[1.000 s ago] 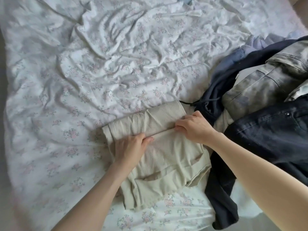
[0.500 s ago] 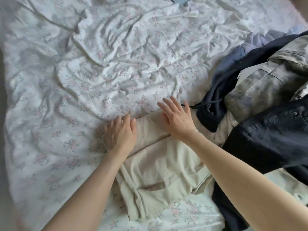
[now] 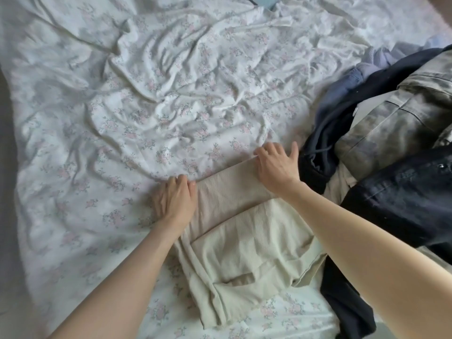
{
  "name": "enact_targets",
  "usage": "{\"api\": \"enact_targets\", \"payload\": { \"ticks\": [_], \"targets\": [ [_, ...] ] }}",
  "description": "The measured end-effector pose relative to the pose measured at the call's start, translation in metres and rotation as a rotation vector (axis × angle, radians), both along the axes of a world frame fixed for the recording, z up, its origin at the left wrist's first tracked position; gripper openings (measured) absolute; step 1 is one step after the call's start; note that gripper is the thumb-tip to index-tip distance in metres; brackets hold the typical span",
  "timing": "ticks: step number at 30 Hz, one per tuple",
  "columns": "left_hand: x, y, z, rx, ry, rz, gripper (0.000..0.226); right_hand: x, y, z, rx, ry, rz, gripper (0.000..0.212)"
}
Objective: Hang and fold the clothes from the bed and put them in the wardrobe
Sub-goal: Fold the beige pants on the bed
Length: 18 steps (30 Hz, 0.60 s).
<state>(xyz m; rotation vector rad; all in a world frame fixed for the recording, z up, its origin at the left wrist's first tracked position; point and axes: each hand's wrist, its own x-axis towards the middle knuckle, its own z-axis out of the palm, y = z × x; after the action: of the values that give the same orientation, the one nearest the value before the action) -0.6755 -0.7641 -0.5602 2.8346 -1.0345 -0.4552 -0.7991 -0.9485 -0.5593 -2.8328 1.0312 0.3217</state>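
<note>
A beige ribbed garment (image 3: 244, 245) lies partly folded on the flowered bed sheet (image 3: 171, 94), near the bed's front edge. My left hand (image 3: 173, 201) grips its far left corner, fingers curled over the fold. My right hand (image 3: 276, 165) holds the far right corner of the same fold, fingers curled at the edge and thumb spread. At the right lies a heap of clothes: a dark navy hooded top (image 3: 325, 152), a grey washed denim jacket (image 3: 391, 118) and dark jeans (image 3: 403, 196).
A pale blue garment (image 3: 381, 57) pokes out behind the heap at the right. A light blue object (image 3: 265, 0) shows at the top edge. Wrinkled sheet spreads across the left and far parts of the bed.
My hands went from the middle of the beige garment to its far edge. They pressed flat there half a second ago; now their fingers curl around the two far corners.
</note>
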Motion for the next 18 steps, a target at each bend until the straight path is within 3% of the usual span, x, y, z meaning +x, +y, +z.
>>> {"api": "enact_targets", "payload": {
  "ticks": [3, 5, 7, 10, 12, 14, 18],
  "targets": [
    [-0.005, -0.002, 0.017, -0.259, -0.051, -0.021, 0.036, -0.027, 0.031, 0.028, -0.036, -0.423, -0.236, 0.036],
    [-0.023, -0.004, 0.028, -0.432, -0.106, -0.172, 0.042, -0.052, 0.065, 0.04, -0.074, -0.598, -0.371, 0.041],
    [-0.05, -0.006, 0.031, -0.457, -0.085, -0.455, 0.045, -0.073, 0.102, 0.043, 0.008, -0.596, -0.512, 0.049],
    [-0.077, -0.008, 0.014, -0.183, -0.012, -0.778, 0.052, -0.093, 0.14, 0.028, 0.147, -0.329, -0.587, 0.051],
    [-0.069, -0.01, -0.008, 0.024, -0.009, -0.753, 0.054, -0.096, 0.147, 0.013, 0.173, -0.175, -0.553, 0.05],
    [-0.058, -0.011, -0.025, 0.081, -0.037, -0.687, 0.055, -0.095, 0.145, 0.003, 0.171, -0.122, -0.525, 0.051],
    [-0.045, -0.021, -0.023, 0.032, 0.018, -0.668, 0.066, -0.099, 0.153, 0.012, 0.114, -0.389, -0.684, 0.046]
  ]
}}
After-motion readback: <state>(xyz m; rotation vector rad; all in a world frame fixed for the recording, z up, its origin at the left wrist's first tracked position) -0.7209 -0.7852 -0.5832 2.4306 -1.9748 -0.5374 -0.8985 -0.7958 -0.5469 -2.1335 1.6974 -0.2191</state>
